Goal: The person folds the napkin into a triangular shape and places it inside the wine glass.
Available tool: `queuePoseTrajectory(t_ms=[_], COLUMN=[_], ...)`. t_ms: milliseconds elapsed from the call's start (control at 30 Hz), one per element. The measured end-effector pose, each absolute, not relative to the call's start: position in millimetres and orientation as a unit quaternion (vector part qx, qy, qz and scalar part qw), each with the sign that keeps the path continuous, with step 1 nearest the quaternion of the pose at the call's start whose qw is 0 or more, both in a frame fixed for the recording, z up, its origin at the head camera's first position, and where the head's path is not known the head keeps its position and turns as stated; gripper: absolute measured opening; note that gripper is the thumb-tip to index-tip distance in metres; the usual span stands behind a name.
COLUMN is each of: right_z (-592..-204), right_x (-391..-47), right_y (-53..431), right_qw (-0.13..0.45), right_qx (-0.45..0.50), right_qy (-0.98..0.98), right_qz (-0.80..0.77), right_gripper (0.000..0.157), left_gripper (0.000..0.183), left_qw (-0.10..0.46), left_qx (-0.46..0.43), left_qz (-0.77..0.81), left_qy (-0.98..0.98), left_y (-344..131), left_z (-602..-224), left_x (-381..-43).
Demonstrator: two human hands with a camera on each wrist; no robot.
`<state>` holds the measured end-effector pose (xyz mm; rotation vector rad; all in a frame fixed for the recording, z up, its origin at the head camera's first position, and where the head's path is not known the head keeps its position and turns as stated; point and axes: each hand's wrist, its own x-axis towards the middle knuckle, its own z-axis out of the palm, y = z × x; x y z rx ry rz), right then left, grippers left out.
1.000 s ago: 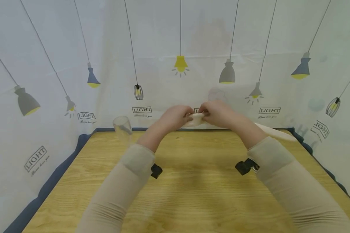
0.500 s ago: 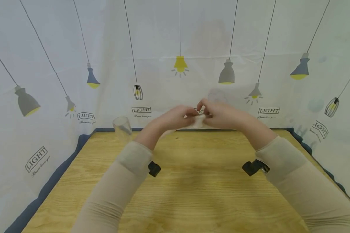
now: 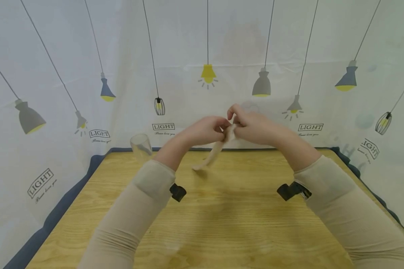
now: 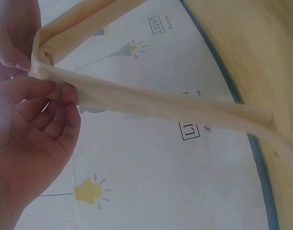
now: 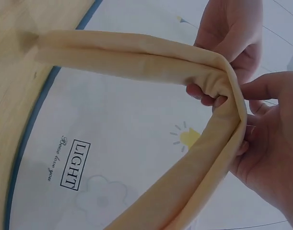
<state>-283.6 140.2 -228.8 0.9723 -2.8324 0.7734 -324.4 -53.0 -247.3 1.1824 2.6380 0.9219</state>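
A long strip of cream cloth (image 3: 215, 151), folded lengthwise, hangs bent between my two hands above the far part of the table. My left hand (image 3: 204, 131) pinches it near the bend, its thumb and fingertips on the cloth in the left wrist view. Opposite it, my right hand (image 3: 257, 127) holds the same bend with its fingers. One length of the strip (image 4: 151, 103) runs down towards the table in the left wrist view. From the bend, the other length leads away, and the right wrist view shows both lengths of the cloth (image 5: 136, 52).
A clear drinking glass (image 3: 140, 145) stands at the far left of the wooden table (image 3: 242, 224). Behind and to both sides hangs a white sheet (image 3: 185, 41) printed with lamps, its dark blue edge (image 3: 62, 201) along the tabletop. A black wrist mount (image 3: 178, 192) sits below each sleeve.
A strip end that stuck out behind the right forearm no longer shows there. A length of cloth now hangs down left of the hands. Both hands have risen slightly.
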Motion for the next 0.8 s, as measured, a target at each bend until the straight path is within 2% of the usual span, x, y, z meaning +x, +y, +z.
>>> queuePoseTrajectory(t_ms=[133, 267, 367, 500, 633, 733, 800], right_z=[-220.3, -215.5, -214.3, -215.2, -218.4, -220.8, -223.0], right_x=[-280.2, -277.6, -276.9, -277.9, -280.8, -281.4, -282.1], right_y=[139.6, 141.8, 144.0, 147.3, 147.6, 146.0, 144.2], right_qw=[0.013, 0.001, -0.001, 0.034, 0.103, 0.155, 0.182], right_qx=[0.304, 0.297, 0.297, 0.305, 0.316, 0.312, 0.31], right_qy=[-0.914, -0.905, -0.899, -0.896, -0.893, -0.891, -0.888], right_qz=[0.268, 0.303, 0.323, 0.319, 0.302, 0.292, 0.288], right_gripper=[0.032, 0.029, 0.025, 0.018, 0.015, 0.019, 0.029], left_gripper=[0.024, 0.025, 0.024, 0.018, 0.014, 0.013, 0.014], left_qw=[0.091, 0.137, 0.151, 0.127, 0.088, 0.063, 0.046], left_qx=[0.408, 0.425, 0.423, 0.415, 0.396, 0.359, 0.329], left_qz=[0.337, 0.386, 0.413, 0.425, 0.442, 0.486, 0.523], left_qy=[0.844, 0.807, 0.793, 0.795, 0.8, 0.794, 0.785], left_y=[-55.7, -61.2, -63.5, -62.4, -59.7, -57.0, -54.7], left_z=[-242.3, -239.0, -238.2, -240.0, -243.3, -245.3, -246.5], left_x=[-323.1, -322.3, -320.4, -318.5, -317.7, -316.3, -315.1])
